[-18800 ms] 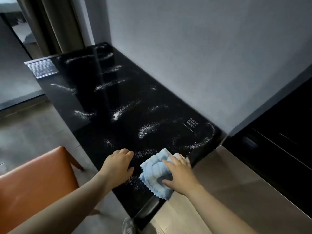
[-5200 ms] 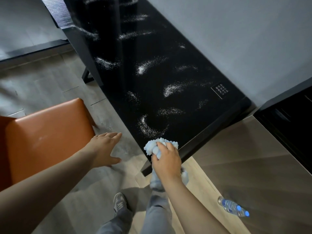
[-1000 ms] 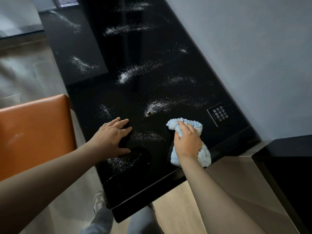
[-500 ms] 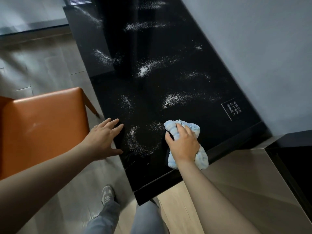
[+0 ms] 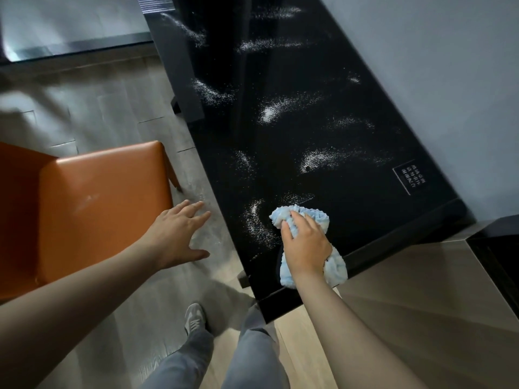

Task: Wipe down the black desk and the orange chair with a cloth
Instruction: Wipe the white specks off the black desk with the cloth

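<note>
**Q:** What were the hands doing?

**A:** The right hand was curled around a bunched, fluffy, pale blue cloth and pressed it onto the near end of the black tabletop, close to the front edge. The left hand held nothing. Its fingers were straight and spread, and it hovered above the floor between the tabletop's side edge and the orange chair, touching neither.

**Q:** Which step was that?

**A:** It looked like wiping the tabletop, early on. A curved patch of white powder lay just to the left of the cloth. Many more streaks ran up the glossy surface toward the far end.

**Q:** What did the next move call for?

**A:** Probably a firm sweep of the cloth through the nearest patch. After that, long strokes would be needed to gather the farther streaks rather than scatter them over the edge. The chair had not yet been wiped.

**Q:** How did the task's things look?

**A:** The tabletop was dark, shiny and long, and ran along a grey wall. A small white-outlined label sat near its right corner. The chair stood to the left, well apart from the cloth, with a faint pale smudge on its smooth orange seat.
</note>
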A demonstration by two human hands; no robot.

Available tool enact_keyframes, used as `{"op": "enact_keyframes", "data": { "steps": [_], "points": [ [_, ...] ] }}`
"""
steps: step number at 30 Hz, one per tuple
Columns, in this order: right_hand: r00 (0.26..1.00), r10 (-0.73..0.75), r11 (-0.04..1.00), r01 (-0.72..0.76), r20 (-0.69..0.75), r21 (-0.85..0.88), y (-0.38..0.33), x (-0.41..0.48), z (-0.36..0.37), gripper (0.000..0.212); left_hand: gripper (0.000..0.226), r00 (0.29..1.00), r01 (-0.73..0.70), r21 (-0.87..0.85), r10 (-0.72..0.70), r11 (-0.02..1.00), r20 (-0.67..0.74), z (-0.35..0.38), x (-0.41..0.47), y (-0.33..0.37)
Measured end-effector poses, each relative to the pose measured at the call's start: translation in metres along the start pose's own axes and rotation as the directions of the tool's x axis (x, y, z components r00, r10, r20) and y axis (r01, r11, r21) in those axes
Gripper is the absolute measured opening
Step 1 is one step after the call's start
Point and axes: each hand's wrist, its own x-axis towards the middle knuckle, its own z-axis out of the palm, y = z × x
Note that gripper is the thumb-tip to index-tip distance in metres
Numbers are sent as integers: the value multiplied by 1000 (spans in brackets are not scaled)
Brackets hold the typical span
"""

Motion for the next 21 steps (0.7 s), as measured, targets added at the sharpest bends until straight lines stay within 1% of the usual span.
{"op": "enact_keyframes", "data": {
  "steps": [8,12,15,21],
  "points": [
    [998,10,1000,-9,60,-19,-31,-32,7,33,95,1000,14,6,-14,1000,-13,8,-22,-22],
    [994,18,998,-24,107,55,-48,-52,9,33,94,999,11,-1,-11,1000,-35,10,-35,-33],
    [991,0,998,-9,136,64,-58,-67,10,34,92,999,18,-5,-18,1000,-38,10,-43,-40],
    [969,-27,985,-16,244,174,-76,-86,8,32,79,999,9,-36,-10,999,-46,4,-57,-42]
  ]
}}
